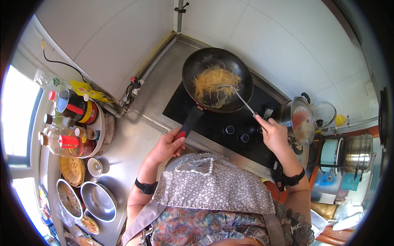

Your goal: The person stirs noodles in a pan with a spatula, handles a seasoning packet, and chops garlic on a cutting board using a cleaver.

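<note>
A dark wok (218, 58) is tilted towards me over the black glass hob (212, 132), with shredded yellow food, perhaps potato, (212, 81) in its bowl. My left hand (169, 143) grips the end of its black and red handle (192, 118). In my right hand (272, 132) is a metal spatula (244, 101), its index finger laid along the handle. The spatula's head rests in the shreds and is partly hidden by them. Two control knobs show on the hob between my hands.
Right of the hob stands a steel pot with a glass lid (303, 121). On the left, a round rack (107, 132) holds bottles and jars. Near it are a wicker basket (72, 169), a small white cup (94, 167) and steel bowls (98, 201). A gas valve (135, 86) sits by the wall.
</note>
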### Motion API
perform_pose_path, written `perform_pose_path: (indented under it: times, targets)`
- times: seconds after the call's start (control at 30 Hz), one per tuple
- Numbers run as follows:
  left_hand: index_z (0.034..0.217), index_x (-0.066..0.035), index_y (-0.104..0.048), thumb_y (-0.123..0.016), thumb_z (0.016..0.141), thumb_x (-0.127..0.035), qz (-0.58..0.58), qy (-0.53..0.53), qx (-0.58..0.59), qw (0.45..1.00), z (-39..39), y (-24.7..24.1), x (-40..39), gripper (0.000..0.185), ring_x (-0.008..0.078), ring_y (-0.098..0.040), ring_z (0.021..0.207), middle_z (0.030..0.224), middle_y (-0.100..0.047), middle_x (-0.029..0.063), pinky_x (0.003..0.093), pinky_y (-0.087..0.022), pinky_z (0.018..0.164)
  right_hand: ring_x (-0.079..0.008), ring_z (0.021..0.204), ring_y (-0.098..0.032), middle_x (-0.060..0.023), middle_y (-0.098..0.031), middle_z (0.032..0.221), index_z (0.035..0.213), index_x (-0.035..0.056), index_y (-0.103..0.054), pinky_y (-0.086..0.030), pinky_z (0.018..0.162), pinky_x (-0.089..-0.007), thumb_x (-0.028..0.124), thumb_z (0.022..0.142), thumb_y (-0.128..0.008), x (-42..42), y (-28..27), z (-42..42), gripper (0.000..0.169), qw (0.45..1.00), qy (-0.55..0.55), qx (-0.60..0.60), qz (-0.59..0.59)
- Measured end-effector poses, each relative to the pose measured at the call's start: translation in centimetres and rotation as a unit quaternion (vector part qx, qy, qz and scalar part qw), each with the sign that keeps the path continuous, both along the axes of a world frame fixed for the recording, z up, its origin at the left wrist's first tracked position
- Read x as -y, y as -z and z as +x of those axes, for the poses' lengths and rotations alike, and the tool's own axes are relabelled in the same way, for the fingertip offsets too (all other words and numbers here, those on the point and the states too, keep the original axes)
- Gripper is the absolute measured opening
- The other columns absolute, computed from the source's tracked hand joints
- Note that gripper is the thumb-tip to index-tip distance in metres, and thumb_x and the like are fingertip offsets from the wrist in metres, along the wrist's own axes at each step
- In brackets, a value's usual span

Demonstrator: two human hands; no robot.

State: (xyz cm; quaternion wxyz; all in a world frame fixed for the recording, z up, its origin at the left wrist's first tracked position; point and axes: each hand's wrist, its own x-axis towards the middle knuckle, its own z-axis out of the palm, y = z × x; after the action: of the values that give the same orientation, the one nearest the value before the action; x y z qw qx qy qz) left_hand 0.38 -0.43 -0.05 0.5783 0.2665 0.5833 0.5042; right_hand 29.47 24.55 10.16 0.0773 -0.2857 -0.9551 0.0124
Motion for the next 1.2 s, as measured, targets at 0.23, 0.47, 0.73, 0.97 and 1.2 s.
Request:
perform_pose_path:
  times: [0.23, 0.47, 0.73, 0.97, 1.2]
  targets:
    - [0.140, -0.001, -0.047, -0.055, 0.103, -0.022, 0.006, -0.020, 0.000, 1.000, 0.4, 0.5, 0.4, 0.043, 0.0045, -0.052, 0.057, 0.078, -0.060, -0.0018, 0.0197, -0.043, 0.052, -0.0278, 0.060, -0.062, -0.0075, -0.056, 0.072, 0.124, 0.0258, -0.069, -0.048, 0.053, -0.0404, 0.000, 0.074, -0.066, 1.7, -3.8, 0.4, 0.056, 0.993, -0.038, 0.105, 0.048]
    - [0.140, -0.002, -0.047, -0.055, 0.103, -0.023, 0.016, -0.010, 0.000, 1.000, 0.2, 0.7, 0.4, 0.044, 0.0045, -0.053, 0.057, 0.078, -0.061, -0.0015, 0.0198, -0.043, 0.052, -0.0319, 0.068, -0.065, -0.0114, -0.061, 0.080, 0.127, 0.0260, -0.066, -0.051, 0.058, -0.0438, 0.006, 0.078, -0.068, -2.4, 1.2, -1.7, 0.053, 0.993, 0.071, 0.029, 0.088]
    - [0.141, -0.002, -0.046, -0.056, 0.103, -0.022, 0.015, -0.009, 0.010, 1.000, 0.1, 0.9, 0.4, 0.044, 0.0046, -0.053, 0.057, 0.078, -0.060, -0.0013, 0.0198, -0.043, 0.052, -0.0060, 0.043, -0.034, -0.0030, -0.054, 0.070, 0.146, 0.0123, -0.047, -0.023, 0.038, -0.0208, 0.012, 0.095, -0.063, -4.4, 8.1, -4.8, 0.053, 0.621, 0.316, -0.360, -0.621]
    - [0.144, -0.003, -0.044, -0.057, 0.102, -0.020, 0.012, -0.001, 0.014, 1.000, -0.1, 0.6, 0.2, 0.048, 0.0050, -0.052, 0.057, 0.077, -0.060, -0.0011, 0.0199, -0.044, 0.051, -0.0046, 0.048, -0.041, -0.0015, -0.056, 0.073, 0.144, 0.0124, -0.051, -0.031, 0.042, -0.0212, 0.005, 0.092, -0.064, 0.2, 7.5, -4.3, 0.054, 0.702, 0.211, -0.292, -0.615]
    - [0.146, -0.004, -0.042, -0.057, 0.102, -0.021, 0.017, 0.004, 0.024, 1.000, -0.2, 0.9, 0.3, 0.049, 0.0051, -0.052, 0.057, 0.077, -0.060, -0.0012, 0.0200, -0.044, 0.051, -0.0197, 0.090, -0.071, -0.0157, -0.071, 0.113, 0.137, 0.0121, -0.058, -0.053, 0.080, -0.0286, -0.002, 0.086, -0.066, 4.5, 4.9, -2.6, 0.054, 0.928, 0.020, -0.216, -0.304]
